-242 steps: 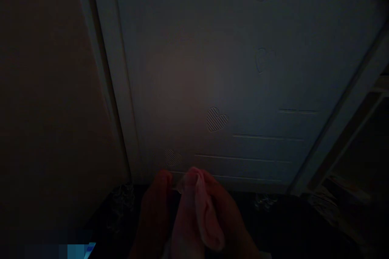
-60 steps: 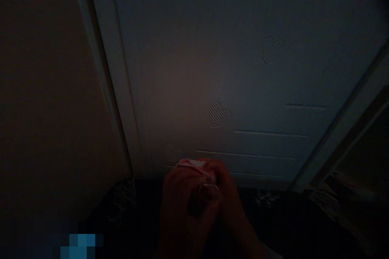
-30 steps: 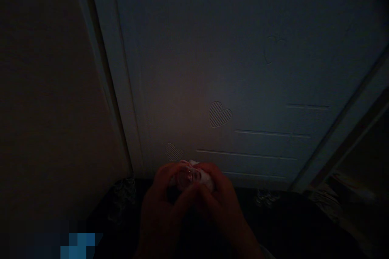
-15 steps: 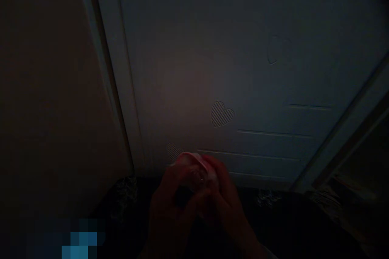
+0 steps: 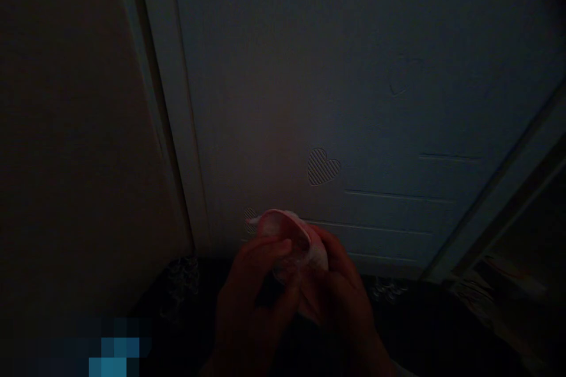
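Observation:
Both hands meet low in the middle of the dim head view, around a soft pink and white cloth piece [image 5: 280,224]. Its kind is too dark to make out. The upper rim is curved and opens toward me like a pouch. My right hand [image 5: 349,285] is closed round its right side. At the left, my left hand [image 5: 250,280] has its fingertips bent into the opening, with the thumb near the lower edge, gripping the cloth. Something faintly shiny inside the fold cannot be identified.
Ahead is a pale panel like a door [image 5: 265,100] with embossed lines and a striped heart [image 5: 322,166]. A brownish surface [image 5: 79,129] fills the left. Dark fabric with light patterns [image 5: 181,283] lies below. Indistinct items [image 5: 508,277] are at the lower right.
The cloth piece is raised slightly and its opening shows wider. My right hand has shifted a little to the right, and the left fingertips reach over the opening.

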The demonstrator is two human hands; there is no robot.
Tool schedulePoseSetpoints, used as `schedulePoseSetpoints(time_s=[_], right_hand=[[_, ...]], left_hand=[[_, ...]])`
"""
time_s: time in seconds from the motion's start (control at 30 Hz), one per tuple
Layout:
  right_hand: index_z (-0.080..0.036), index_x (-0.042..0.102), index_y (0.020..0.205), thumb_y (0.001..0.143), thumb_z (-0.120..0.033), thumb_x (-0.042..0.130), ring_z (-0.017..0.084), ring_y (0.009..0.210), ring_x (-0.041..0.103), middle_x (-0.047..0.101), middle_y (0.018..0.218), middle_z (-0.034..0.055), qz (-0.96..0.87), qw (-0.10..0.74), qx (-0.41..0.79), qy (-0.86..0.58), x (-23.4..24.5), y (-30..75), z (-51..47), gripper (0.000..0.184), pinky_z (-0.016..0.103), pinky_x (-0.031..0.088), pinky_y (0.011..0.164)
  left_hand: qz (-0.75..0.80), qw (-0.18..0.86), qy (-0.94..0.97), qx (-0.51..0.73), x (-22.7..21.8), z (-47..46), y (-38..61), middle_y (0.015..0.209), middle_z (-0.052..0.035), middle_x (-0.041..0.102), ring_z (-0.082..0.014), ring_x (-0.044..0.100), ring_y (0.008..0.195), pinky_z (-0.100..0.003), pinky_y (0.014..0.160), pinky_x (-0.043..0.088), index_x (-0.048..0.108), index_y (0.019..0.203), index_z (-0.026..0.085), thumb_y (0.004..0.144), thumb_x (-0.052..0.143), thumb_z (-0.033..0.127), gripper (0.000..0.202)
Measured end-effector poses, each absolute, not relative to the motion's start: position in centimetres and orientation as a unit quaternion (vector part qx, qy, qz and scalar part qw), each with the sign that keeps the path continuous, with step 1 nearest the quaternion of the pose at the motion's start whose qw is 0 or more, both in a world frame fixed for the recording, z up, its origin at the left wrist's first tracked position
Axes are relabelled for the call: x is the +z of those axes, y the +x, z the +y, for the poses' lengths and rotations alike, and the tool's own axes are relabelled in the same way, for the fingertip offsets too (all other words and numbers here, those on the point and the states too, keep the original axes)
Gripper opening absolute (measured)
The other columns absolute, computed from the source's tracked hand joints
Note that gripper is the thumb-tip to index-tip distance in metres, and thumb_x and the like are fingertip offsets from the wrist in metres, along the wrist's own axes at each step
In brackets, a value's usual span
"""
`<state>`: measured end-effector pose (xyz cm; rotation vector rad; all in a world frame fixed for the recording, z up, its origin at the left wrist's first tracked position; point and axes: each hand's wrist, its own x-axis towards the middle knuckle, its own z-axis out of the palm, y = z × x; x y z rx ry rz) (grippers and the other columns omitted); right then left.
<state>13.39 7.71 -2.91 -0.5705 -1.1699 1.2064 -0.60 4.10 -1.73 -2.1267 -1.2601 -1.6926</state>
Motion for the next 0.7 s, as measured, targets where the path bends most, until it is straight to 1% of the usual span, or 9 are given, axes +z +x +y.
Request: schedulePoseSetpoints(time_s=[0.07,0.13,0.2,0.27,0.37,0.4,0.53,0.6,0.7], right_hand=[[-0.028,0.072,0.102,0.073,-0.046,0.074,0.027,0.088,0.071,0.077,0.101,0.005,-0.515,0.638,0.525,-0.228,-2.9,13.6,7.9,0.035,0.036,0.057,0.074],[-0.028,0.073,0.101,0.08,-0.053,0.068,0.025,0.092,0.071,0.077,0.102,0.004,-0.503,0.655,0.516,-0.23,-2.9,13.6,7.9,0.033,0.034,0.057,0.078],[-0.029,0.072,0.1,0.085,-0.054,0.065,0.021,0.088,0.071,0.077,0.1,0.0023,-0.485,0.659,0.515,-0.254,-3.0,13.2,7.7,0.03,0.03,0.057,0.076],[-0.029,0.071,0.102,0.085,-0.052,0.067,0.02,0.085,0.071,0.076,0.1,0.0027,-0.473,0.652,0.527,-0.271,-3.1,12.8,7.5,0.029,0.029,0.057,0.073],[-0.027,0.068,0.111,0.086,-0.055,0.065,0.022,0.086,0.071,0.076,0.104,0.0065,-0.477,0.639,0.539,-0.27,-3.0,12.3,7.3,0.038,0.032,0.058,0.071],[-0.026,0.068,0.112,0.086,-0.058,0.063,0.023,0.084,0.072,0.076,0.101,0.0069,-0.484,0.633,0.542,-0.269,-2.9,12.3,7.3,0.041,0.032,0.059,0.07],[-0.023,0.071,0.097,0.084,-0.066,0.058,0.022,0.066,0.069,0.075,0.08,0.005,-0.506,0.6,0.554,-0.275,-2.6,12.3,7.3,0.047,0.032,0.058,0.059],[-0.023,0.071,0.091,0.084,-0.067,0.058,0.021,0.066,0.069,0.074,0.077,0.0042,-0.507,0.607,0.539,-0.291,-2.5,12.3,7.3,0.046,0.031,0.058,0.06],[-0.024,0.069,0.086,0.088,-0.066,0.053,0.019,0.067,0.067,0.072,0.076,0.003,-0.505,0.629,0.5,-0.315,-2.7,12.2,7.1,0.045,0.029,0.058,0.062]], left_hand=[[-0.417,0.072,-0.704,-0.571,-1.7,4.0,-0.6,0.11,-0.0026,0.071,-0.0196,0.068,0.106,-0.031,0.092,0.059,0.056,0.113,0.028,0.082,0.064,0.008,0.038],[-0.412,0.072,-0.706,-0.572,-1.6,4.0,-0.6,0.11,-0.0023,0.071,-0.0191,0.067,0.106,-0.03,0.092,0.058,0.056,0.113,0.028,0.083,0.065,0.009,0.037],[-0.409,0.068,-0.712,-0.567,-1.6,4.0,-0.7,0.11,-0.0018,0.07,-0.0181,0.067,0.106,-0.029,0.092,0.058,0.056,0.114,0.028,0.083,0.065,0.009,0.037],[-0.408,0.055,-0.716,-0.563,-1.6,4.0,-0.7,0.111,-0.0014,0.07,-0.0174,0.067,0.106,-0.027,0.091,0.058,0.056,0.114,0.029,0.084,0.065,0.009,0.038],[-0.401,0.038,-0.722,-0.562,-1.5,4.0,-0.6,0.111,-0.0013,0.07,-0.0175,0.067,0.107,-0.028,0.092,0.058,0.056,0.113,0.03,0.083,0.064,0.008,0.037],[-0.396,0.039,-0.725,-0.563,-1.4,3.9,-0.5,0.111,-0.0015,0.07,-0.0175,0.067,0.107,-0.028,0.092,0.058,0.057,0.112,0.03,0.083,0.064,0.008,0.037],[-0.366,0.043,-0.73,-0.576,-1.1,3.8,-0.1,0.106,-0.0021,0.07,-0.0169,0.068,0.103,-0.025,0.087,0.059,0.058,0.109,0.028,0.08,0.064,0.007,0.036],[-0.361,0.044,-0.73,-0.579,-1.1,3.8,0.0,0.104,-0.0018,0.071,-0.0161,0.069,0.1,-0.023,0.085,0.059,0.059,0.107,0.027,0.08,0.066,0.01,0.033],[-0.372,0.061,-0.726,-0.575,-1.1,3.7,0.0,0.101,-0.0013,0.073,-0.0164,0.071,0.097,-0.026,0.089,0.059,0.059,0.106,0.027,0.08,0.067,0.01,0.033]])
